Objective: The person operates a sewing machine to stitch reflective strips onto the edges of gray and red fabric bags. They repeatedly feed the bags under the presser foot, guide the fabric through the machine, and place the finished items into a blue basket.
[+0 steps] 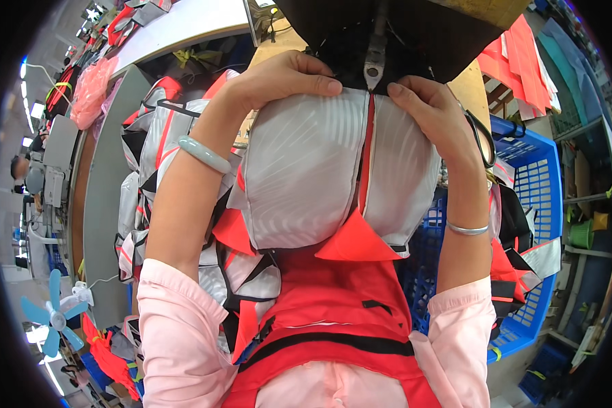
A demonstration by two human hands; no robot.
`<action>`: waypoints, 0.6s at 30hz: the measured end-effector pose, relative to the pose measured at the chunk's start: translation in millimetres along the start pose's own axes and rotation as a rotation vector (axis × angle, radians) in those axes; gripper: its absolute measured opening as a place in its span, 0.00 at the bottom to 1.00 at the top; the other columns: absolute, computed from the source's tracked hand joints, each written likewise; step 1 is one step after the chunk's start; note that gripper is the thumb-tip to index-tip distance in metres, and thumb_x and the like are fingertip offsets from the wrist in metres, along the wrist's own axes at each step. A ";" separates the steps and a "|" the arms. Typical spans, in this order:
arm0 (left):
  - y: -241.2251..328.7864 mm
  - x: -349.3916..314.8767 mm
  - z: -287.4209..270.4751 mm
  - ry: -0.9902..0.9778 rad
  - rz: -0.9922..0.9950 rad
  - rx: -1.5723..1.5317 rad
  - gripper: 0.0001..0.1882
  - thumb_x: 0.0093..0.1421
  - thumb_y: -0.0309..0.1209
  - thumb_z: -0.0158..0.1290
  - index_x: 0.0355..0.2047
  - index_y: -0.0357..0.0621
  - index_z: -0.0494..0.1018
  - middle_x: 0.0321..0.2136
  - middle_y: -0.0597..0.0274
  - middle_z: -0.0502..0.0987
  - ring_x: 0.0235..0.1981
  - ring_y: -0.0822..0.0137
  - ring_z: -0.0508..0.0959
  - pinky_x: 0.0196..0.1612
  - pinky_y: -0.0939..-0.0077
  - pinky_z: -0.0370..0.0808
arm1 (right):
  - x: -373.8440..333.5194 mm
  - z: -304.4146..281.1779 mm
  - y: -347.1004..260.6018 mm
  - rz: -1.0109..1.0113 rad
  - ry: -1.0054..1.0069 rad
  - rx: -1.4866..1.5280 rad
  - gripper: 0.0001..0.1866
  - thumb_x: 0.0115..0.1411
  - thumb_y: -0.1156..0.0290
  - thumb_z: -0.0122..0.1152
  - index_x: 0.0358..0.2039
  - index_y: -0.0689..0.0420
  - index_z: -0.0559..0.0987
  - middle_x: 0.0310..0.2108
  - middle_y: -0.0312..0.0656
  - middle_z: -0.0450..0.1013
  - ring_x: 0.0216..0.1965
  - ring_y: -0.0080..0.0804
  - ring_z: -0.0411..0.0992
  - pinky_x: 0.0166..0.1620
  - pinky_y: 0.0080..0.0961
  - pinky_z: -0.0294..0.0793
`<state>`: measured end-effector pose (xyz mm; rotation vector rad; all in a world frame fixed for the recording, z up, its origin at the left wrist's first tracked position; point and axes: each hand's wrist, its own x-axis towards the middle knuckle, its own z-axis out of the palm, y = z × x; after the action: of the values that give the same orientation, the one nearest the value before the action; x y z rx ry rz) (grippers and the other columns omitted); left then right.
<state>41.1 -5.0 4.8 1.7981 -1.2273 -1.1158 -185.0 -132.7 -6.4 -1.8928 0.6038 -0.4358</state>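
Blue plastic crate (538, 170) at right, heap of red-and-white garments (143, 170) at left, small blue fan (53, 314) below.

Workshop floor, crowded: a long grey desk (105, 204) runs up the left side, piled with white, black and red cut fabric pieces (139, 177), with a pink plastic bag (88, 92) near its far end and a second pale desk (183, 24) beyond. A blue plastic crate (534, 204) sits at right beside stacked orange and teal fabric sheets (523, 61) and what looks like metal shelving (585, 170), blurred at the rim. A small light-blue fan (51, 319) stands lower left, and bright ceiling lights (30, 88) glare along the left edge.
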 end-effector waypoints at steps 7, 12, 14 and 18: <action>-2.0 -10.4 -3.1 0.091 0.021 0.085 0.24 0.53 0.46 0.63 0.38 0.35 0.79 0.30 0.63 0.80 0.32 0.74 0.77 0.38 0.81 0.72 | -17.5 -9.3 -5.0 -0.052 0.041 -0.048 0.17 0.61 0.60 0.56 0.30 0.65 0.77 0.20 0.31 0.64 0.25 0.16 0.59 0.28 0.22 0.61; 0.4 -69.3 18.8 0.014 0.135 0.409 0.19 0.59 0.41 0.56 0.24 0.34 0.71 0.18 0.69 0.66 0.23 0.79 0.64 0.28 0.76 0.65 | -110.2 -33.4 -8.4 -0.270 -0.120 -0.129 0.10 0.55 0.68 0.56 0.26 0.63 0.74 0.20 0.40 0.66 0.22 0.27 0.63 0.26 0.26 0.63; -11.8 -105.2 38.5 -0.011 0.195 0.358 0.19 0.60 0.40 0.53 0.25 0.33 0.68 0.16 0.61 0.61 0.22 0.74 0.62 0.26 0.73 0.64 | -180.8 -51.3 -31.2 -0.419 -0.038 -0.243 0.06 0.49 0.72 0.59 0.22 0.62 0.74 0.21 0.41 0.68 0.23 0.32 0.65 0.27 0.28 0.62; -36.4 -175.1 59.2 0.004 0.195 0.139 0.17 0.63 0.36 0.52 0.25 0.33 0.67 0.16 0.62 0.62 0.21 0.75 0.59 0.24 0.73 0.62 | -307.9 -179.2 -13.3 -0.406 0.589 -0.420 0.09 0.59 0.67 0.53 0.32 0.61 0.74 0.30 0.40 0.68 0.35 0.31 0.66 0.42 0.26 0.63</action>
<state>-32.7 168.1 -3.2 1.7361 -1.4747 -0.9359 -529.7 -79.1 67.1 -2.3040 0.7296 -1.2380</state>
